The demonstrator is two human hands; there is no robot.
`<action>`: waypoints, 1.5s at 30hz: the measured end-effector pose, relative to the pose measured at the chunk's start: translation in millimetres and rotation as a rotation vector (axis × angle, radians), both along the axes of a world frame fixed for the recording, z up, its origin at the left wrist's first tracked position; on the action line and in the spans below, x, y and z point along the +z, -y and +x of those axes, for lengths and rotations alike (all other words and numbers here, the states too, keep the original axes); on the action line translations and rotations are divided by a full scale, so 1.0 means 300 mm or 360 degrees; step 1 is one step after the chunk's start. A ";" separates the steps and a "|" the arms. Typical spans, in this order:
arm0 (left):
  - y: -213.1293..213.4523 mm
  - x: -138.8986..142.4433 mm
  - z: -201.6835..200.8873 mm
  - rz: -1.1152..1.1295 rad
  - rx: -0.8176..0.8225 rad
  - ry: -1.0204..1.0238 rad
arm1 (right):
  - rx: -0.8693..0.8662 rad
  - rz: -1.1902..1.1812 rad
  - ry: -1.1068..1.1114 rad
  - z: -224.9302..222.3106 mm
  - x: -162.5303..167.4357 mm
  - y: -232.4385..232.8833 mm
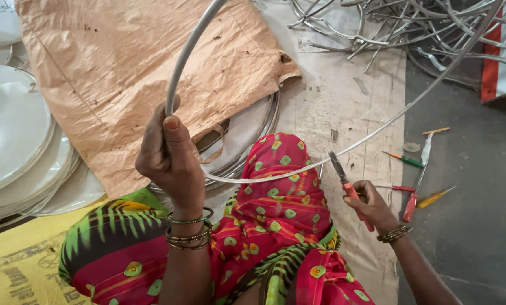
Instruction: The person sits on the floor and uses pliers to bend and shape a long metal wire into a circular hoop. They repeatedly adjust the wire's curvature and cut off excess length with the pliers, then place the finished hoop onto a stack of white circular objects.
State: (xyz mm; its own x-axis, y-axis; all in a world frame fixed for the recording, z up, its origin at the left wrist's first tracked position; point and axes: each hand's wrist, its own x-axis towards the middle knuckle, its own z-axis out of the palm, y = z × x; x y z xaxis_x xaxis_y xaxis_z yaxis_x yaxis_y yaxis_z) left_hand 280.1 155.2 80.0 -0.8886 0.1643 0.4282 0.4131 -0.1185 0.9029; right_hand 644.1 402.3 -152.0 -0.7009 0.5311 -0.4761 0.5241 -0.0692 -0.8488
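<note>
My left hand (171, 155) is closed around a large silver metal ring (188, 48) and holds it upright above my lap. The ring's thin wire (377, 133) curves down past my knee and sweeps up toward the top right. My right hand (371, 206) grips red-handled pliers (343, 178), whose dark jaws point up at the wire near my knee. My lap is covered by red cloth with green and yellow spots (281, 197).
Crumpled brown paper (129, 62) covers a stack of round metal discs (16, 141) on the left. A tangle of bent metal wire (411, 25) lies at the top right. Screwdrivers and small tools (417, 169) rest on the grey floor at right. A yellow sack (16, 265) lies bottom left.
</note>
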 end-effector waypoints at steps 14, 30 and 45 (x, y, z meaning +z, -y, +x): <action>0.005 -0.042 -0.072 0.0352 0.0166 0.0356 | 0.0102 0.0528 0.0439 -0.030 -0.006 0.025; 0.003 -0.301 -0.507 -0.0891 -0.0469 0.1311 | 0.0561 0.0153 -0.0638 -0.173 0.515 0.200; 0.378 -0.110 -0.631 0.0222 -0.0303 0.1282 | 0.0989 0.0819 -0.0807 -0.545 0.568 0.130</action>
State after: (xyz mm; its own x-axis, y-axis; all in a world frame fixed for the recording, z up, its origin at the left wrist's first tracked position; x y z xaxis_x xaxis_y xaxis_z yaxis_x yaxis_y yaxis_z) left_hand 90.8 41.7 47.0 -0.8937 0.3351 -0.2983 -0.3904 -0.2533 0.8851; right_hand 480.6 363.4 18.5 -0.9872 0.0538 0.1504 -0.0974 0.5434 -0.8338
